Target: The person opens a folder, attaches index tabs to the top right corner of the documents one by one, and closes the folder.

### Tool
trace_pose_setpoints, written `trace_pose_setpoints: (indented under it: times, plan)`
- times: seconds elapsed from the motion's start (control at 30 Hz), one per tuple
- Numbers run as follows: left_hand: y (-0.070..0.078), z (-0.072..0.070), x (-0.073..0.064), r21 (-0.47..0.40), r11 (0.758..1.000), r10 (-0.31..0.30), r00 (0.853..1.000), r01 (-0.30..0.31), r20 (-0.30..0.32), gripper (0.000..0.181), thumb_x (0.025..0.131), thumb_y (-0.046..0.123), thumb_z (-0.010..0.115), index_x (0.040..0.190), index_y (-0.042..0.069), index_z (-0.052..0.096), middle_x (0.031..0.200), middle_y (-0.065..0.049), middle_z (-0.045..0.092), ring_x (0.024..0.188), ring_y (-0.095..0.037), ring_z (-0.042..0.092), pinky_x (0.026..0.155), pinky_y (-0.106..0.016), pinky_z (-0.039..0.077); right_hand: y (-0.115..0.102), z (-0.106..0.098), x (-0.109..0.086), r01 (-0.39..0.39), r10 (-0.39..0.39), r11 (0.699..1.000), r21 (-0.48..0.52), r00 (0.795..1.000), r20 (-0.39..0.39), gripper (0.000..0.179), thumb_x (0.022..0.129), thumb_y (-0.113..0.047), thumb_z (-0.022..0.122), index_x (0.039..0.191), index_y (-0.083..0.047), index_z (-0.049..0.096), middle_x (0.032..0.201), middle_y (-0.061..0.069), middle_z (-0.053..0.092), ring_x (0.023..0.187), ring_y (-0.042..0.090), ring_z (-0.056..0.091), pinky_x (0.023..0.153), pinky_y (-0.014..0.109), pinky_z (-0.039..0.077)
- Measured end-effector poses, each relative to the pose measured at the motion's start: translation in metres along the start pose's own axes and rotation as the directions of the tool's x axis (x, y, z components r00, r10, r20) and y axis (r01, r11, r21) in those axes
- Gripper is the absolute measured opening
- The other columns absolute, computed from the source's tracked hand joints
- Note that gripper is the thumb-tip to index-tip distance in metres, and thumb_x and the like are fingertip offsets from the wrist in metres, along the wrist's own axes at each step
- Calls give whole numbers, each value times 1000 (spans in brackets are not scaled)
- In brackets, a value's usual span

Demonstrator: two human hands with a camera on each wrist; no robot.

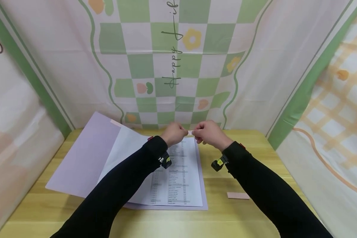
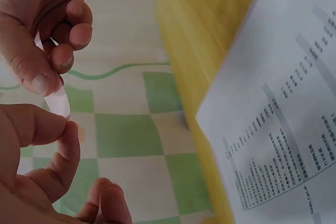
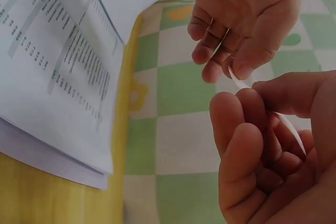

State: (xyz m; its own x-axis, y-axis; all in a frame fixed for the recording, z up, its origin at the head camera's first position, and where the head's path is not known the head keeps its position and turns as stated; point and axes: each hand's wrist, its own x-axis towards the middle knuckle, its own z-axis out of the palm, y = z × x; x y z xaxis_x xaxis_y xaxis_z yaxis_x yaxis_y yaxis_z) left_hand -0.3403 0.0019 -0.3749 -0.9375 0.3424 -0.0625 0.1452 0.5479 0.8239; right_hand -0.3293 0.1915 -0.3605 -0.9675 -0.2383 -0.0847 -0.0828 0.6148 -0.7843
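Cloth (image 1: 166,62) pretty much everywhere, green-and-white checks in the top middle of the frame with sideways "Happy" lettering, more fabric down both sides. Then a yellowish wooden counter (image 1: 220,224) across the lower part. Next down in size, a lilac folder (image 1: 80,158) lying open left of center, left cover stretching toward the left edge. On the right half of that, printed sheets (image 1: 175,180) with rows of text too tiny to read here, plus a blank-looking page (image 1: 123,148) angled over toward the cover. Black sleeves (image 1: 264,188) coming in from the bottom, left one crossing right over the folder. Left hand (image 1: 174,133) and right hand (image 1: 209,134) around mid-frame, close together near the top edge of the sheets. Small black gadgets (image 1: 166,161) on both wrists. Lower right of center, a pinkish strip (image 1: 238,195) flat on the counter. At the blank-looking page's top edge, a pink tab (image 1: 115,122). Last, a pale strip (image 2: 59,100) between the hands: left fingers (image 2: 68,150) pinching one end, right fingers grasping it too, with some poking out toward the right palm.
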Motion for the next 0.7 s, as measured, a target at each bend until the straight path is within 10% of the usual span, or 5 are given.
trace_pose_setpoints:
  times: [0.37, 0.7]
  plan:
    - [-16, 23, 33, 36, 995, -93, 995, 94, -32, 40, 97, 18, 62, 59, 8, 55, 64, 0, 43, 64, -18, 45, 62, -29, 36, 36, 10, 26, -72, 76, 996, 53, 993, -86, 20, 93, -18, 66, 83, -1, 68, 75, 10, 66, 71, 24, 67, 61, 34, 52]
    - [-33, 33, 63, 252, 962, -119, 992, 106, 39, 31, 96, 23, 62, 105, -3, 74, 100, -9, 67, 82, -21, 54, 72, -28, 43, 65, 19, 50, -189, 191, 982, 25, 978, -78, 24, 89, -17, 65, 73, 0, 66, 67, 10, 66, 64, 27, 65, 63, 37, 54]
